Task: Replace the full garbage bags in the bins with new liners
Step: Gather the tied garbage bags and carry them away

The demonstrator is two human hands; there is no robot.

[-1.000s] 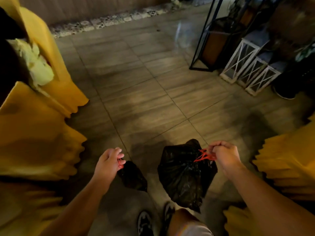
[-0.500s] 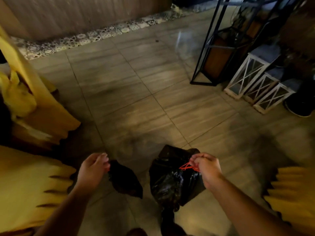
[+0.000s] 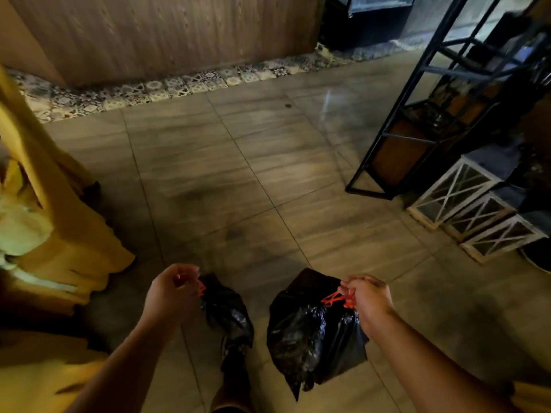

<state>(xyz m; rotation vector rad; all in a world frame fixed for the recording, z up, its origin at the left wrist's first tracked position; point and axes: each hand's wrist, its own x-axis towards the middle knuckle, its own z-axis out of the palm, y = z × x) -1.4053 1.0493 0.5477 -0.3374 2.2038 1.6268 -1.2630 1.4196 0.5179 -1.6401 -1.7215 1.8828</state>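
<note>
Carrying tied bags: left hand [image 3: 171, 290] grips the small bag [image 3: 226, 311], right hand [image 3: 368, 299] the fuller bag [image 3: 310, 329]; relining seemingly remains

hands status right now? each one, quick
Left hand: closed, gripping the red drawstring of the smaller black bag.
Right hand: closed, gripping the red drawstring of the larger black bag.

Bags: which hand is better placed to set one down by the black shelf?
Right, probably: the right hand holds the bigger bag nearer the shelf; the left hand is farther away.
</note>
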